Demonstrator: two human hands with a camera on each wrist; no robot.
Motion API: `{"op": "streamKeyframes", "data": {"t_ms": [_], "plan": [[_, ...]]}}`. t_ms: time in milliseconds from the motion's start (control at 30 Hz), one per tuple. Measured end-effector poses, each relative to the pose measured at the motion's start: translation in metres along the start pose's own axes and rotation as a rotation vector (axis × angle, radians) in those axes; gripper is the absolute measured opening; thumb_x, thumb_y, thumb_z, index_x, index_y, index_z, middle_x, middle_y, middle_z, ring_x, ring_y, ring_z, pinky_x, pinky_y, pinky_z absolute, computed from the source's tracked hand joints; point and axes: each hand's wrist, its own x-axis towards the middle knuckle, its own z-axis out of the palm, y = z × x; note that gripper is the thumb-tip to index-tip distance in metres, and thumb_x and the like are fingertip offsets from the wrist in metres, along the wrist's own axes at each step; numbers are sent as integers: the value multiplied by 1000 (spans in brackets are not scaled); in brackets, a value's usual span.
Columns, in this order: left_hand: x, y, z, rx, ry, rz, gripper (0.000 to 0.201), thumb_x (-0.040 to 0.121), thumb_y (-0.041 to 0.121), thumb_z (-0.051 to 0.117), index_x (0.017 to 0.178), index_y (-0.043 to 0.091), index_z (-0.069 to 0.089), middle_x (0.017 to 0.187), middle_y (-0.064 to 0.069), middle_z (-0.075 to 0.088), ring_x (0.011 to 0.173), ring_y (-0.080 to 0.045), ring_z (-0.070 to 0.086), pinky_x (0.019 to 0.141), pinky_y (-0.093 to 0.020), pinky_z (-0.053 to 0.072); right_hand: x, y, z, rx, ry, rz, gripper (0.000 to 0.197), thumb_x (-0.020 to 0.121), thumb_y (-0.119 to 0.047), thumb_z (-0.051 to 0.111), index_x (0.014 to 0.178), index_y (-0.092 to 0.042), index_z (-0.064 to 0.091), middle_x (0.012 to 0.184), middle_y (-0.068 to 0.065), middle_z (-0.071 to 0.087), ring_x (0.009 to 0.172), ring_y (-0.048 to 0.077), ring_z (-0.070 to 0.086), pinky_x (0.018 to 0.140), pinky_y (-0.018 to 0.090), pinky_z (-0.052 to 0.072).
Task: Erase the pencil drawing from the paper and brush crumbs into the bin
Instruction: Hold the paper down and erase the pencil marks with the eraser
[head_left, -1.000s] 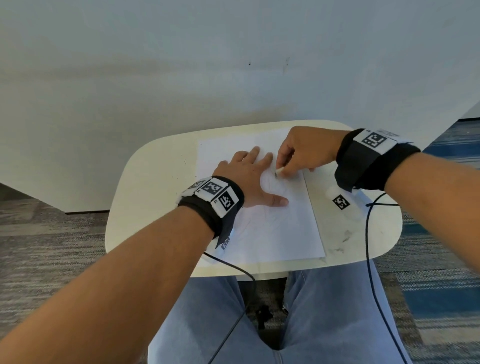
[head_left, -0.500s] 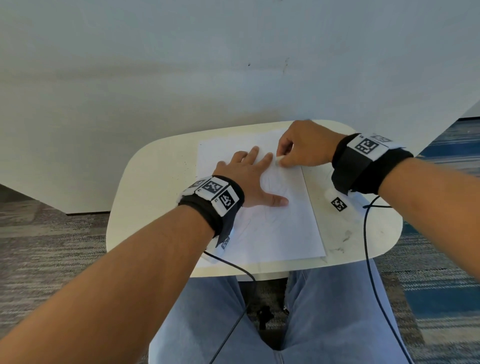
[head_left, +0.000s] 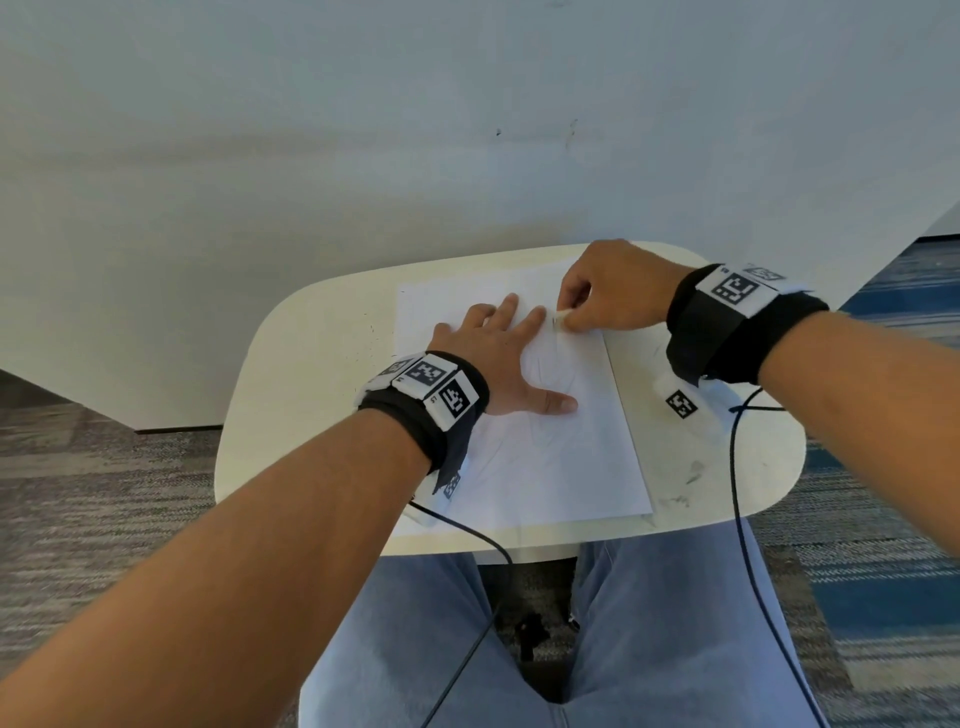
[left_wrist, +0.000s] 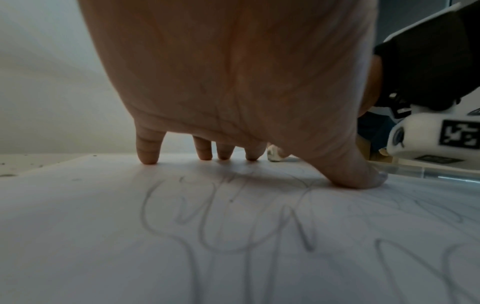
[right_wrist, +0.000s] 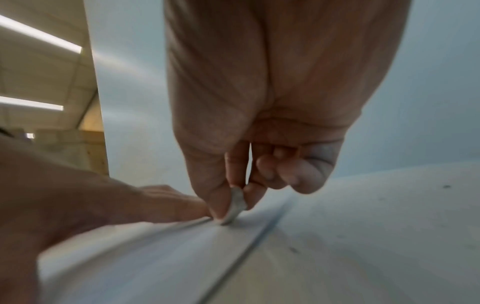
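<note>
One paper (head_left: 566, 457) — faint grey pencil drawing (left_wrist: 233, 222) looping, unerased, across it.

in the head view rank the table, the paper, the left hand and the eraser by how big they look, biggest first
1. table, widest thing on the list
2. paper, covers the middle of the tabletop
3. left hand, spread flat on the paper
4. eraser, only a small white tip shows in the right hand; the rest is hidden

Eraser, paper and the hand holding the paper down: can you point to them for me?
eraser (right_wrist: 237, 205): right wrist view, its grey edge between the fingertips.
paper (head_left: 571, 467): head view, bare part near the front.
left hand (head_left: 498, 353): head view, back of the hand.
</note>
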Motion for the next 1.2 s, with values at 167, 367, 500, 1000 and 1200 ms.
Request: {"op": "streamKeyframes", "data": {"t_ms": [167, 367, 500, 1000, 1200], "plan": [[-2, 1, -2, -4, -10, 5, 119, 64, 93, 46, 155, 38, -7, 165, 4, -10, 151, -21, -1, 115, -57, 19, -7, -4, -2, 53, -190, -14, 10, 85, -29, 71, 86, -19, 74, 76, -5, 69, 52, 9, 61, 59, 23, 52], [-9, 16, -6, 61, 55, 52, 107, 78, 82, 49, 157, 21, 8, 165, -3, 5, 149, -23, 14, 113, -55, 27, 18, -1, 9, 625, 16, 239, 17, 97, -13, 55, 83, -5, 57, 74, 14, 57, 57, 21, 54, 51, 31, 52], [-19, 50, 6, 71, -4, 195, 93, 91, 73, 34, 157, 22, -6, 165, -3, -11, 152, -20, -3, 117, -58, 11, 23, -1, 9, 701, -43, 276, 20, 100, -9, 49, 80, -7, 51, 74, 11, 51, 58, 18, 47, 53, 30, 45], [-63, -18, 16, 8, -114, -83, 114, 76, 91, 21, 154, 18, -18, 162, -1, -24, 150, -17, -14, 119, -57, -1, 25, 0, 13, 666, -55, 269, 21, 99, -10, 51, 79, -11, 47, 74, 8, 49, 55, 16, 43, 41, 20, 42], [-70, -79, 9, 67, -126, -383, 118, 77, 90, 25, 156, 10, -9, 163, -5, -19, 150, -20, -14, 118, -58, -1, 25, -7, 11, 521, -29, 254, 12, 98, -11, 52, 87, -9, 57, 72, 6, 52, 55, 18, 47, 48, 24, 45]]}}
